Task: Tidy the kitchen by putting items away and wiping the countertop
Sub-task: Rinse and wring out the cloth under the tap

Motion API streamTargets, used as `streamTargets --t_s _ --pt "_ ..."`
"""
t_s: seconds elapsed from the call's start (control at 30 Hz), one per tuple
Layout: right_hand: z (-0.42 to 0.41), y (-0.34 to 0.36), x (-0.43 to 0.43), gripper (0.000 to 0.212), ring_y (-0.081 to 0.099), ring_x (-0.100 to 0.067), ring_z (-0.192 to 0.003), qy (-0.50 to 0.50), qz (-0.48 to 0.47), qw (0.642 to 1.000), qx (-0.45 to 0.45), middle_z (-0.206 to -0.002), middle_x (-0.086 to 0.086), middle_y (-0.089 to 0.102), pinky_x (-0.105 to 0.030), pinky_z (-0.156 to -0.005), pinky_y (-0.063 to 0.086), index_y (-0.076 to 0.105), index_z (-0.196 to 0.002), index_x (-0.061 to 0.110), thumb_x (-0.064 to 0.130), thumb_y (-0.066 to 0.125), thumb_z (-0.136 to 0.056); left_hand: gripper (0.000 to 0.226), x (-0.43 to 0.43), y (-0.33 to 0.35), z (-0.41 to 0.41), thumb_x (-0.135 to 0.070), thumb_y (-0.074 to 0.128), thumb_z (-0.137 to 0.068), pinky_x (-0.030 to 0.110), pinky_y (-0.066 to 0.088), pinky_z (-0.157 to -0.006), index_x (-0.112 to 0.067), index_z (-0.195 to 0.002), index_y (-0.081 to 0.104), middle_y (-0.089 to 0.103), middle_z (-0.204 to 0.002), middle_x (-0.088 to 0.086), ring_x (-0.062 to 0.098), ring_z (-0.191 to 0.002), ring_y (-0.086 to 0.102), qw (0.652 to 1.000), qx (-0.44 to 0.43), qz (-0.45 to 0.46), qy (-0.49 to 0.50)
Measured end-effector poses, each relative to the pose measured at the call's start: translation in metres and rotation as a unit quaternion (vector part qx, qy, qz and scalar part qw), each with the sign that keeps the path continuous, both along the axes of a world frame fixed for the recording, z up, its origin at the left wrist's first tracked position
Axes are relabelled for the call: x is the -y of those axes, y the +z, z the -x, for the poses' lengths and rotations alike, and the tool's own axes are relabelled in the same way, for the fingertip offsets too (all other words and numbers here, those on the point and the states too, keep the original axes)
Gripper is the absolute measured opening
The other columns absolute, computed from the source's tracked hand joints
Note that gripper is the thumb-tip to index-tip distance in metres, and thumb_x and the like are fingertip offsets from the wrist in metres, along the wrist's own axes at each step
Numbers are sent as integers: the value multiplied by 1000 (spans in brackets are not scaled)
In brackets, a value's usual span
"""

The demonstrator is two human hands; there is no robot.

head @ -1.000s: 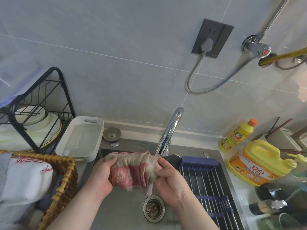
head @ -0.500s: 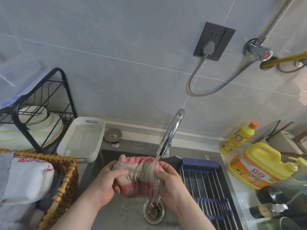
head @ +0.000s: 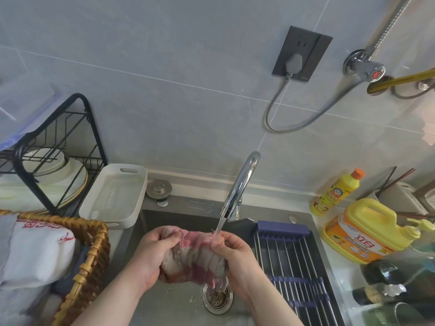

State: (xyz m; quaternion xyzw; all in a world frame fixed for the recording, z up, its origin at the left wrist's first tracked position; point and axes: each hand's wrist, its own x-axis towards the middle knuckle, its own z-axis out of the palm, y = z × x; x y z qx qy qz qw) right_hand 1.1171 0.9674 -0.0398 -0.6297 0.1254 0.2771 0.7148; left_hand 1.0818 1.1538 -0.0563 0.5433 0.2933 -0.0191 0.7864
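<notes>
1. Okay, head view: L hand [head: 150,257] grips left end of wet pink-grey dishcloth [head: 195,255], fingers curled round it. R hand [head: 237,257] grips right end, fingers curled too.
2. Dishcloth is bunched btw both hands, held over steel sink [head: 174,302]. One tail hangs to drain strainer [head: 217,298].
3. Chrome faucet [head: 242,182] is running; water stream [head: 220,225] lands on dishcloth's top edge by R hand.
4. Blue drain rack [head: 294,267] w/ metal bars lies across sink's right side, just beside R hand.
5. Left of sink: white tray [head: 115,196], wicker basket [head: 91,255] w/ white fabric, black wire dish rack [head: 89,128] w/ plates.
6. Counter [head: 342,276] right of sink: yellow detergent jug [head: 367,231], small yellow bottle [head: 336,194] w/ orange cap behind it. Dark wall socket [head: 301,52] w/ grey plug is above faucet.
</notes>
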Motion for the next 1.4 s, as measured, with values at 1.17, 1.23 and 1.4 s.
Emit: streamTargets --t_s 1.17,1.23,1.4 --pt "5 2 29 54 59 -50 -117 -130 -233 946 -182 -128 -36 58 -60 -85 54 50 -137 5 20 58 -86 73 23 -21 3 -40 96 -41 37 41 -79 -10 -105 75 70 -93 19 28 -80 59 972 -44 147 -179" --pt "7 1 31 53 57 -49 -120 -137 -241 941 -196 -128 -37 57 -60 -91 52 48 -138 4 20 56 -88 48 21 -20 -3 -10 82 -63 40 48 -79 -3 -109 71 65 -105 26 32 -86 62 971 -22 208 -121" --pt "10 0 38 37 71 -42 -90 -54 -218 962 -154 -113 -31 67 -53 -80 57 66 -117 -6 9 50 -88 43 28 -16 -18 14 52 -84 39 50 -72 -14 -114 63 71 -95 14 29 -85 65 969 -14 244 29"
